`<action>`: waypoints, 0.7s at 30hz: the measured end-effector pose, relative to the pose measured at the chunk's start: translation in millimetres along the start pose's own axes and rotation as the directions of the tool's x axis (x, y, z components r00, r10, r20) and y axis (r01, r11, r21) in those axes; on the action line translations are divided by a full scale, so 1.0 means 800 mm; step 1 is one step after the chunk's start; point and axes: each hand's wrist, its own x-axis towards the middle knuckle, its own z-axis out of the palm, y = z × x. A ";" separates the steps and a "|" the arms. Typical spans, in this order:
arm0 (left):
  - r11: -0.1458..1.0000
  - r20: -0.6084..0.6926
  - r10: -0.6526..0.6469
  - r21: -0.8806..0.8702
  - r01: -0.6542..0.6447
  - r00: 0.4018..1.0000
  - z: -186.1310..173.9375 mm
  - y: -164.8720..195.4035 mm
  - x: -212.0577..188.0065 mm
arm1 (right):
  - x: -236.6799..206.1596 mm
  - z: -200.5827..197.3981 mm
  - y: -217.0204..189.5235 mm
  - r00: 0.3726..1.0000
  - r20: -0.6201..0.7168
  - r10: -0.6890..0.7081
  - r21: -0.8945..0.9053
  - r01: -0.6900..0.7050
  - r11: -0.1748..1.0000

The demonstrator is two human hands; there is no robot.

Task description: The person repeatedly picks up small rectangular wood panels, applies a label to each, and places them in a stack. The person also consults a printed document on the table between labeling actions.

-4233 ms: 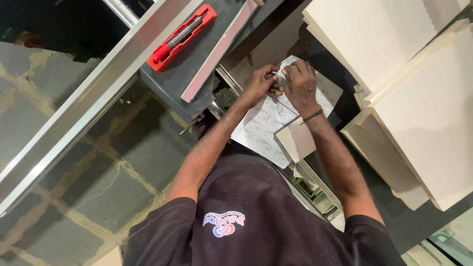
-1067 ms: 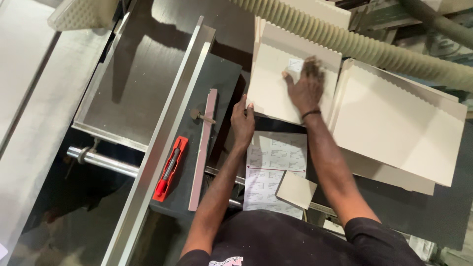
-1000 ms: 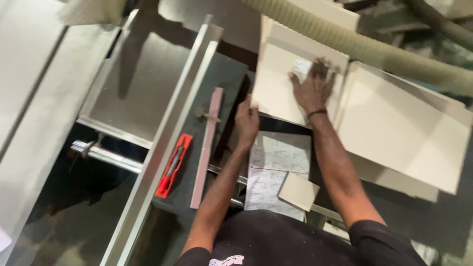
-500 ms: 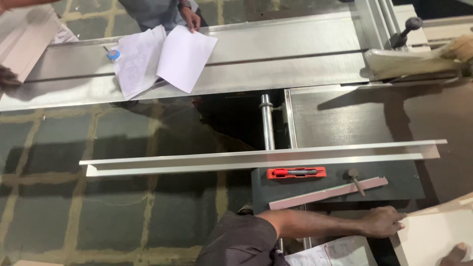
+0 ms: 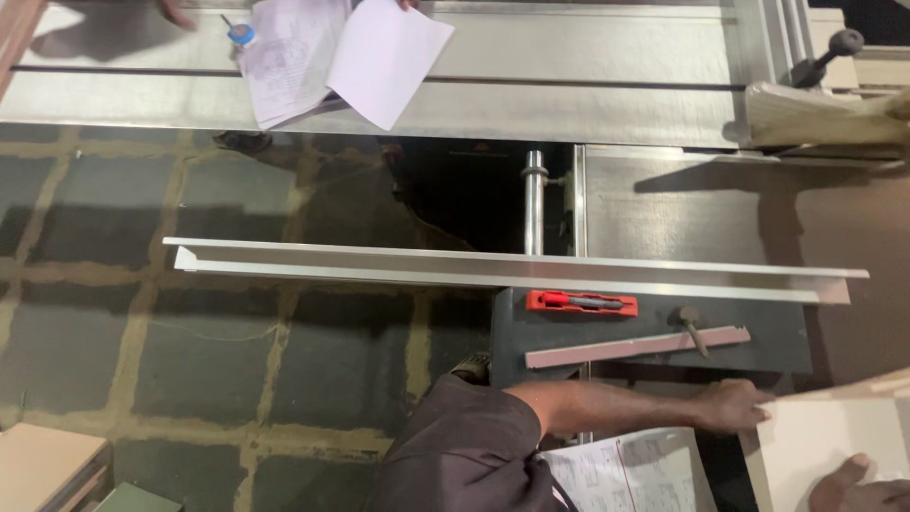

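My left hand (image 5: 730,406) reaches out to the right and holds the left corner of a cream board (image 5: 825,441) at the lower right. At the bottom right corner, my right hand (image 5: 858,488) grips the same board's near side with its thumb on top; the frame cuts off part of this hand. A printed sheet with drawings (image 5: 626,469) lies under my left forearm. Just beyond my arm, a red utility knife (image 5: 580,302) and a pinkish strip (image 5: 635,347) rest on a dark machine plate (image 5: 777,356).
A long aluminium fence (image 5: 379,265) crosses the middle, over a tiled floor (image 5: 190,351). Beyond it, a grey sliding table (image 5: 569,66) carries loose papers (image 5: 341,57) and a small blue-capped bottle (image 5: 242,36); another person's hand (image 5: 175,11) shows there. Wood pieces (image 5: 38,465) lie lower left.
The view has swung off the stacked boards toward the floor and the far table. Both hands have stayed on the cream board, which now sits at the lower right edge.
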 end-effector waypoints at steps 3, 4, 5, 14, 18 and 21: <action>0.997 -0.058 0.064 0.040 -0.062 0.996 -0.005 0.010 -0.004 | -0.013 -0.014 0.011 0.999 -0.022 -0.049 0.019 0.049 0.999; 0.988 -0.085 0.133 0.092 -0.125 0.988 -0.007 0.014 -0.005 | -0.018 -0.017 0.011 0.997 -0.034 -0.065 0.049 0.067 0.997; 0.993 -0.015 0.026 0.118 -0.024 1.000 -0.007 0.018 -0.005 | -0.023 -0.021 0.014 0.996 -0.051 -0.080 0.066 0.083 0.994; 0.992 -0.077 0.070 0.112 -0.061 0.995 0.006 -0.006 0.001 | -0.112 0.004 0.002 0.926 -0.136 -0.352 -0.010 0.354 0.935; 0.991 0.071 -0.054 0.128 0.045 0.996 0.028 -0.015 0.012 | -0.204 -0.002 -0.002 0.997 0.052 -0.051 0.265 0.035 0.964; 0.975 0.135 -0.218 0.080 0.209 0.967 0.029 -0.007 0.005 | -0.275 -0.029 -0.020 0.996 0.062 0.058 0.504 -0.081 0.860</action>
